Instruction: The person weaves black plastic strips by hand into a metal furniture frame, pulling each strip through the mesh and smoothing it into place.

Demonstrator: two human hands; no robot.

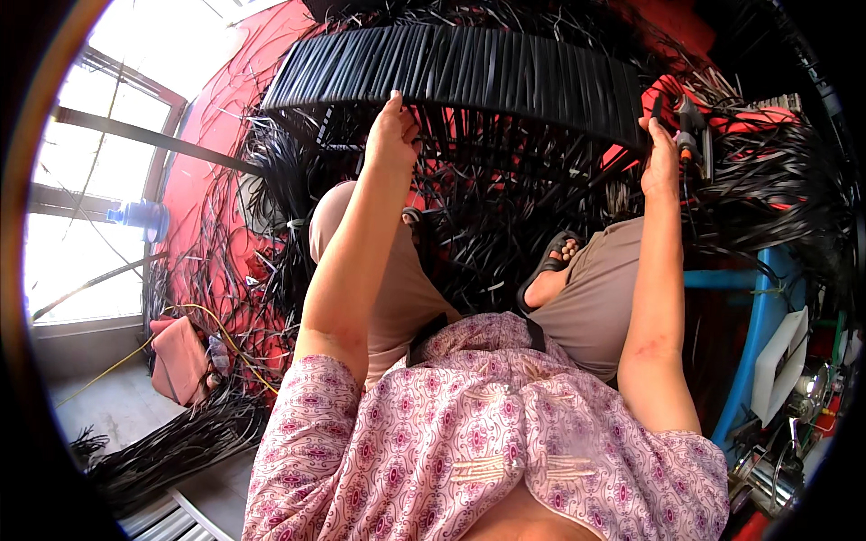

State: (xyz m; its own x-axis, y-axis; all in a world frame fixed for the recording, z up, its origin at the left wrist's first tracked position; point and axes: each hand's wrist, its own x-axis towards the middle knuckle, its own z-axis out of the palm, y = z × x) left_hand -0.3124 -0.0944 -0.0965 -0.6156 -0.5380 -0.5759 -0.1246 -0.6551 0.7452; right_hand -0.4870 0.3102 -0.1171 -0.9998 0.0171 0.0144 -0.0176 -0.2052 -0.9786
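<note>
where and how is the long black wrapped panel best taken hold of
Probably by its two short ends, from left and right: the black panel is long, narrow and runs crosswise, with the right hand at its right end.

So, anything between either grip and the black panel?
Nothing visible: the left grip is at the near edge of the panel, the right grip at its right end. Loose black strips lie around it.

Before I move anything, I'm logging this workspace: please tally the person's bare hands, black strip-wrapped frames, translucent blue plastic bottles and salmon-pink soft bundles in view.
Bare hands: 2, left hand and right hand
Black strip-wrapped frame: 1
Translucent blue plastic bottle: 1
Salmon-pink soft bundle: 1
Total: 5
</note>
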